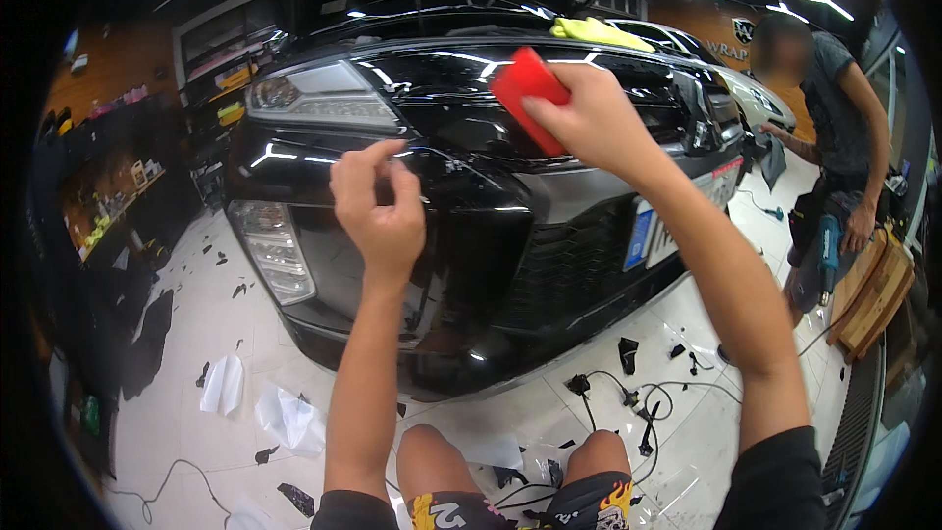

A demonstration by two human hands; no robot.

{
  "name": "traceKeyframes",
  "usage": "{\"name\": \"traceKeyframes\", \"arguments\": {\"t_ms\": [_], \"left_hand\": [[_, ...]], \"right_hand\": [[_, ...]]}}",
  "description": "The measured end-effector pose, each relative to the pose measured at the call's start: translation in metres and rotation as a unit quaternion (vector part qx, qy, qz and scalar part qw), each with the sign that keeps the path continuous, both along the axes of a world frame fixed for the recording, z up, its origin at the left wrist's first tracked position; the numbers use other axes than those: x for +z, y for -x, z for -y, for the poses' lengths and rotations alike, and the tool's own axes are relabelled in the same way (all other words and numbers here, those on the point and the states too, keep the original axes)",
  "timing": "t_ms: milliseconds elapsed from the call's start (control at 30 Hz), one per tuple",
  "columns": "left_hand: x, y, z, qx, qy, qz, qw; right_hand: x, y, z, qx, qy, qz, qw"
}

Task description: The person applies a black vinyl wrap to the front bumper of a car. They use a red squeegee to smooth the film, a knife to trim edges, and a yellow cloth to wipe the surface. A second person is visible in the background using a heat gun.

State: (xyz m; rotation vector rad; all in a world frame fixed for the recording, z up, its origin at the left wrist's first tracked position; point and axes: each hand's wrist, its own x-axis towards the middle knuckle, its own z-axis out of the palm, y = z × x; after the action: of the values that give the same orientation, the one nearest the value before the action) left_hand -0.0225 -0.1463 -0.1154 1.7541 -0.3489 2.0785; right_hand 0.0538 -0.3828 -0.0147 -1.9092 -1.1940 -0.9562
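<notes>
**Red card (520,88) gripped in right hand (596,118), up at the front of the black car (461,285)**

Right hand: closed on the card, thumb on the near face, fingers behind. Card sits on the left side of that hand, tilted, top end leaning left; it sticks out above and below the grip. From where I stand it overlaps the front edge of the hood; can't tell if it touches the paint.

Left hand (381,211): lower and further left, just under the headlight (324,98). Fingers curled, thumb near the index finger. Can't tell if anything is pinched there or if it touches the panel. Card is up and to the right of it, well apart.

Around the hands: lower lamp (275,250) down-left of the left hand, grille (569,265) and plate (687,214) below the right hand. Yellow cloth (601,33) lies on the hood, beyond the card.

On the right, a co-worker (834,98) stands with a grey cloth (772,165) in one hand; a teal heat gun (829,253) is by the other, grip unclear. Wooden stool (873,285) beside them.

Floor (706,442): black scraps (628,355), white sheets (291,420), cables (677,385).
</notes>
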Motion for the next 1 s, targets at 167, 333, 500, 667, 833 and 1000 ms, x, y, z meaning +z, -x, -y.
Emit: {"name": "traceKeyframes", "arguments": {"t_ms": [167,333,500,667,833,1000], "left_hand": [[-0.001,0.002,-0.007,0.021,0.031,-0.035,0.999],[-0.004,0.001,-0.006,0.011,0.016,-0.042,0.999],[-0.001,-0.006,0.009,0.020,0.013,-0.046,0.999],[-0.013,-0.006,-0.005,0.020,0.037,-0.059,0.997],[-0.004,-0.008,-0.004,0.004,0.057,-0.069,0.996],[-0.006,-0.006,-0.002,0.008,0.051,-0.069,0.996]], "right_hand": [[-0.014,-0.008,-0.072,-0.068,-0.128,-0.053,0.988],[-0.041,-0.061,0.051,-0.167,-0.167,-0.111,0.965],[-0.029,-0.104,0.159,-0.127,-0.194,-0.136,0.963],[-0.036,-0.004,-0.026,-0.086,-0.048,-0.066,0.993],[-0.036,-0.107,0.089,-0.179,-0.153,-0.092,0.967],[-0.029,-0.090,0.134,-0.103,-0.191,-0.101,0.971]]}}
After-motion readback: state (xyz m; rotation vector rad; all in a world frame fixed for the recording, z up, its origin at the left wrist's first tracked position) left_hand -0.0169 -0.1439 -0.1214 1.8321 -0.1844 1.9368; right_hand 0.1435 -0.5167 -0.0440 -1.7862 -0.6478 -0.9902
